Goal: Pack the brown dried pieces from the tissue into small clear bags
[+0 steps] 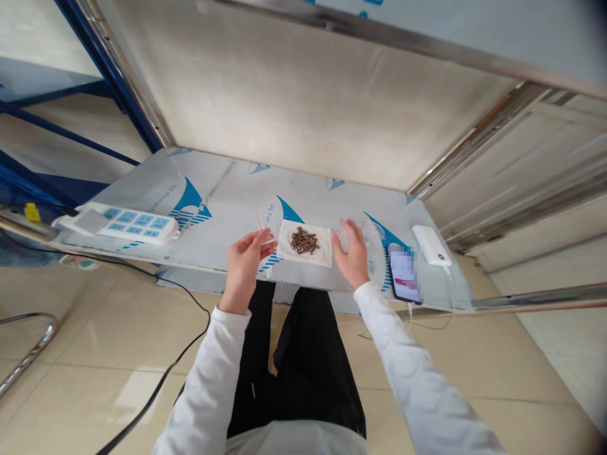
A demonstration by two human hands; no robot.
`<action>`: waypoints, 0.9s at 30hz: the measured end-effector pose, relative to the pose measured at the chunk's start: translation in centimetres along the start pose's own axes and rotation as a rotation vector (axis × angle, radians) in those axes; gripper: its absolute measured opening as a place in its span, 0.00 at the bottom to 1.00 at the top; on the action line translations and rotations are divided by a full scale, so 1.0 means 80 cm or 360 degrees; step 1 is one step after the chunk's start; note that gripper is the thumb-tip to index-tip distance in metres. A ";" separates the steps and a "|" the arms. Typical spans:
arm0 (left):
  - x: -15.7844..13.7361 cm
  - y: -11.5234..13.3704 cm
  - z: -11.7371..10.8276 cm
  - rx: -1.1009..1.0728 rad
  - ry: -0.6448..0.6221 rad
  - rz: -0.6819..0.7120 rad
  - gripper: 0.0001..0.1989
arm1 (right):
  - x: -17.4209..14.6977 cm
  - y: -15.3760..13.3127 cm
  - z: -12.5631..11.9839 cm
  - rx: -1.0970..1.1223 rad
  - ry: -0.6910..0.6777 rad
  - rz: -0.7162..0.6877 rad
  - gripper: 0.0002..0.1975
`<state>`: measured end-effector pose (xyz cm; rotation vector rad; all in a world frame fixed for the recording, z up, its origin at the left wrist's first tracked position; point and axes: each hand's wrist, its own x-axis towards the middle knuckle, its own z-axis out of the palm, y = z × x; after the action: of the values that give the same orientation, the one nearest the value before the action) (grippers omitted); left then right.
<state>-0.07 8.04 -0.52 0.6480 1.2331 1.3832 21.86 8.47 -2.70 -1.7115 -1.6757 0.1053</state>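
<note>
A pile of small dark metal pieces [304, 241], like short screws or pins, lies on a white square of paper or cloth [323, 256] near the table's front edge. To the left of that square is my left hand [247, 259], its thumb and fingertips pinched together. A thin, clear piece of plastic [260, 221] sticks up from those fingers; its exact kind is hard to see. My right hand [351, 251] rests at the square's right edge, fingers apart, with nothing visible in it.
The table [222, 183] wears a printed protective film. A white power strip [135, 224] lies at the left, its black cable hanging down. A phone [404, 275] and a white power bank [430, 245] with a cord lie at the right. A shelf edge [379, 38] crosses above.
</note>
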 end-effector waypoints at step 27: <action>-0.012 -0.003 -0.001 0.0384 -0.0819 0.0052 0.13 | -0.006 -0.087 -0.010 0.0942 -0.0771 -0.0099 0.15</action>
<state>0.18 7.04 -0.53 1.1174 0.9766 1.0086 16.41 6.91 1.44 -1.2336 -1.7852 0.9518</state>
